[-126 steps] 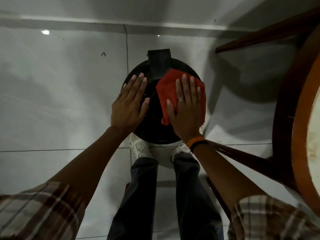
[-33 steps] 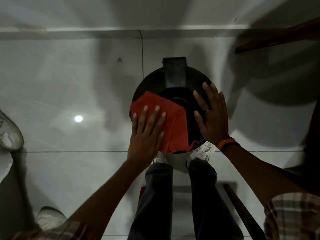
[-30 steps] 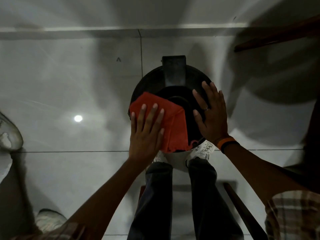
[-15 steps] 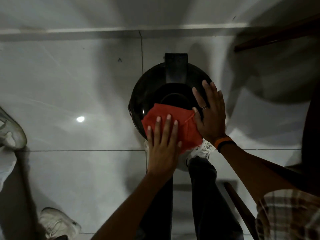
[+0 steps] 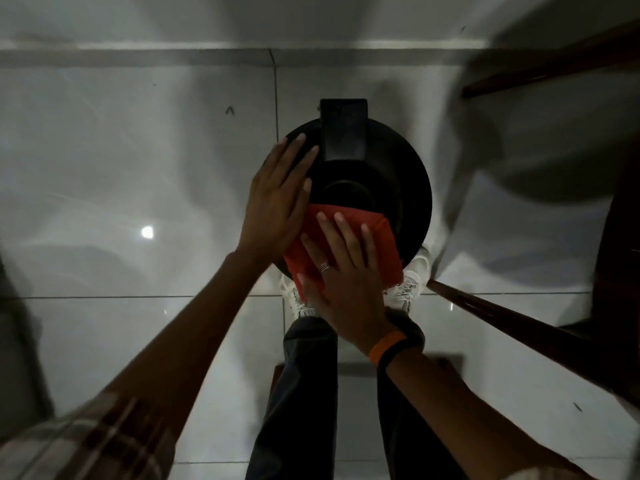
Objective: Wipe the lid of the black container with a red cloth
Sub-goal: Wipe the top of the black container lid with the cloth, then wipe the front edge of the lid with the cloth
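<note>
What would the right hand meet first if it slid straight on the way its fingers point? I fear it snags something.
Probably the raised round centre of the black container lid, just beyond the flat right hand and red cloth; its height is unclear.

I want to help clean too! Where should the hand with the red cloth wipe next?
Probably slide it forward. The right hand presses the red cloth flat on the near edge of the round black lid, while the left hand steadies the left side. The lid's middle and far right are uncovered now.
</note>
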